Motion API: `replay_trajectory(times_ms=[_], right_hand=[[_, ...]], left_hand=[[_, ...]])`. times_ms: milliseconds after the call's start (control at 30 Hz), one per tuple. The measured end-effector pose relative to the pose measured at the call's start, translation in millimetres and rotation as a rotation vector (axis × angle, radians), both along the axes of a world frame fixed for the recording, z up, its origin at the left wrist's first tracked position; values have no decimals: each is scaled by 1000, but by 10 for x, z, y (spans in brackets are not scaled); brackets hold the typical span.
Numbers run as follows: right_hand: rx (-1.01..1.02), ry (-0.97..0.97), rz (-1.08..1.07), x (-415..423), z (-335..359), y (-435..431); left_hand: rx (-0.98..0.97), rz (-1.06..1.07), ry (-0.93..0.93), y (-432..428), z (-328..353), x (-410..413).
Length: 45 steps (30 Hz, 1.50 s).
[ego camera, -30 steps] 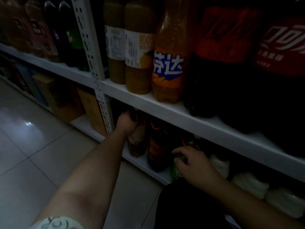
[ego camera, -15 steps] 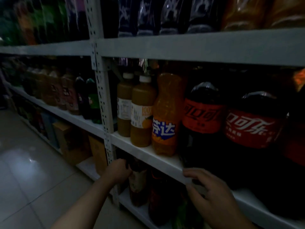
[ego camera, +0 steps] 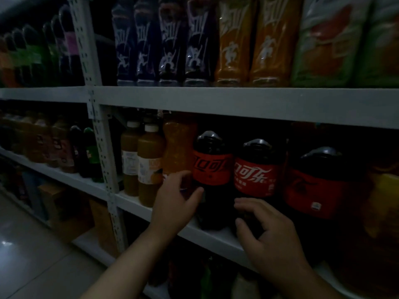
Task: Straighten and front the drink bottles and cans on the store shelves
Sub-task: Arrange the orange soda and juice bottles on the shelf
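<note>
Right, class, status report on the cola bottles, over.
Left grip touching left cola bottle, right grip at middle cola bottle; too dark to tell holds. Both bottles upright on shelf. Nothing blocking.

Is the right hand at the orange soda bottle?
No, the right hand is by a red-labelled cola bottle, away from the orange soda bottle.

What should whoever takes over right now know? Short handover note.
Left hand: cupped between orange soda bottle and left cola bottle, thumb on the cola; grip unclear.
Right hand: fingers spread low in front of middle cola bottle, no grip.
Done: middle cola label faces front.
Left to do: left cola bottle and right cola bottle labels look turned aside; front them.
</note>
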State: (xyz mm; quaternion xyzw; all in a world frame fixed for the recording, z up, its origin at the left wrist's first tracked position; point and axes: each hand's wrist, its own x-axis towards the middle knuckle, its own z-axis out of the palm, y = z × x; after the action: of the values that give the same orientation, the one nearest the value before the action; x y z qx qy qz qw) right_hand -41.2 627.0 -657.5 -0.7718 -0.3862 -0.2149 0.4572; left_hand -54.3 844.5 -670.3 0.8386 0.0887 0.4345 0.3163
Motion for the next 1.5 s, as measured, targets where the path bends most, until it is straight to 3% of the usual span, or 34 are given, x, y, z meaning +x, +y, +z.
replay_trajectory(times_ms=[200,300,367,467,600,800,967,1233,1367,1500], right_hand=[[-36,-33,3,40,61,-126],[-96,-11,71,43,77,17],[-120,11,121,37,80,150],[-151,15,171,-4,73,377],[-165,3,252,-136,193,777],[-310,-259,232,-33,910,1728],[-656,-380,40,239,1472,2453],[-1198,-377,-150,324,1742,2931],[-1341,-476,-225,356,1776,3017],[-1453,-501,-236,403,1730,3088]], left_hand=[[-76,63,-83,-273,-148,121],[-149,144,-198,4,-190,19],[-297,290,-227,386,-163,-65],[-389,470,-83,966,-110,-132],[-316,294,95,1118,-204,58],[-331,266,127,1280,-433,247],[-297,169,36,1377,-516,202],[-217,-162,137,1743,-559,86],[-172,100,112,1967,-509,-32],[-302,246,66,2017,-471,16]])
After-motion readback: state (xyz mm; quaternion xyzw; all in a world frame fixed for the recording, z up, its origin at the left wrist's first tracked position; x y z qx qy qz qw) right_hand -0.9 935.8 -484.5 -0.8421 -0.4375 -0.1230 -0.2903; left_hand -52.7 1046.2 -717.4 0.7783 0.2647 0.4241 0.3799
